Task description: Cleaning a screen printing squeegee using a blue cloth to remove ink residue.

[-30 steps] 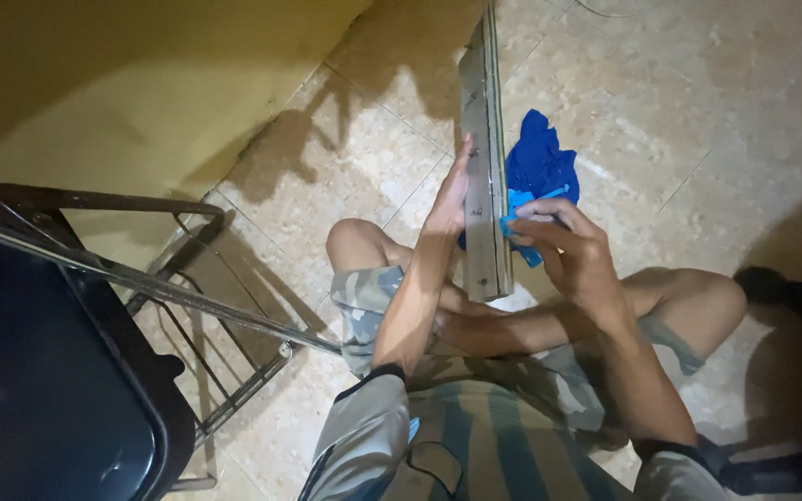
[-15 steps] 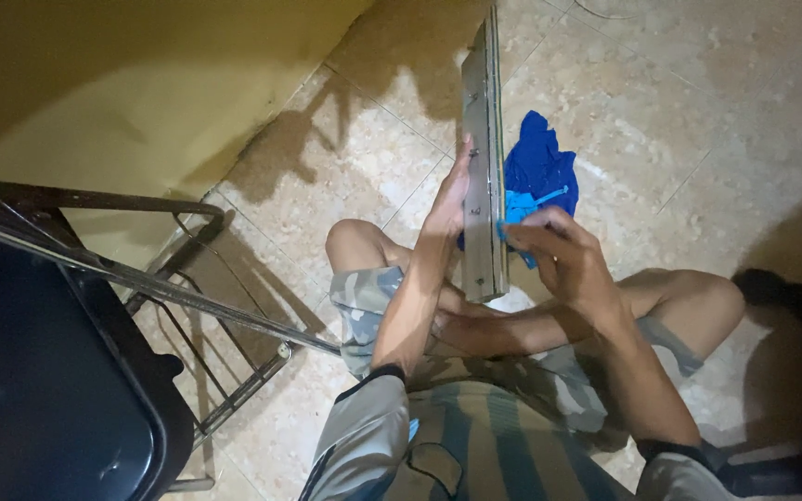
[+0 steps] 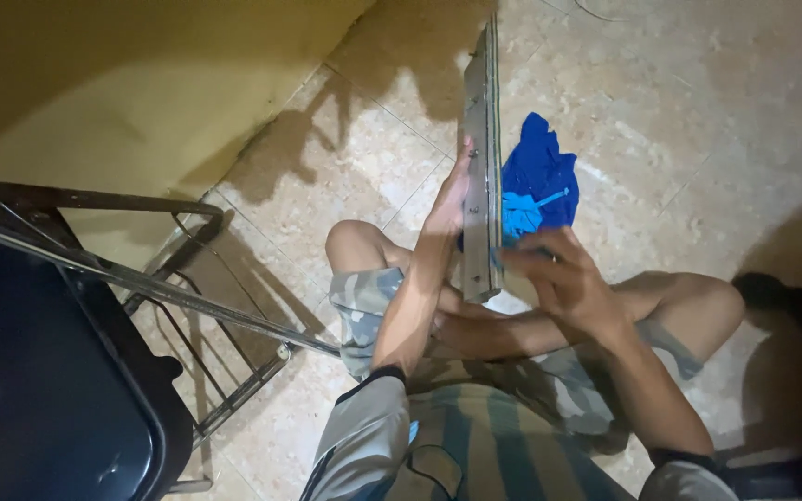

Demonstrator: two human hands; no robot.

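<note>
I sit cross-legged on a tiled floor, looking down at a long flat grey metal panel (image 3: 483, 158) held on edge in front of me. My left hand (image 3: 449, 197) rests flat against its left face, steadying it. My right hand (image 3: 559, 278) is closed around a light blue cloth (image 3: 518, 215) and presses it to the panel's right face near its lower end. A darker blue cloth (image 3: 542, 172) lies on the floor just behind the panel.
A black folding chair (image 3: 58, 371) with a metal frame stands at the left, close to my left knee. A yellow wall (image 3: 122, 83) runs along the upper left. Beige tiled floor (image 3: 698, 111) spreads to the right.
My right hand with the light blue cloth has slid a little down along the panel's right face. The left hand and the panel stay where they were.
</note>
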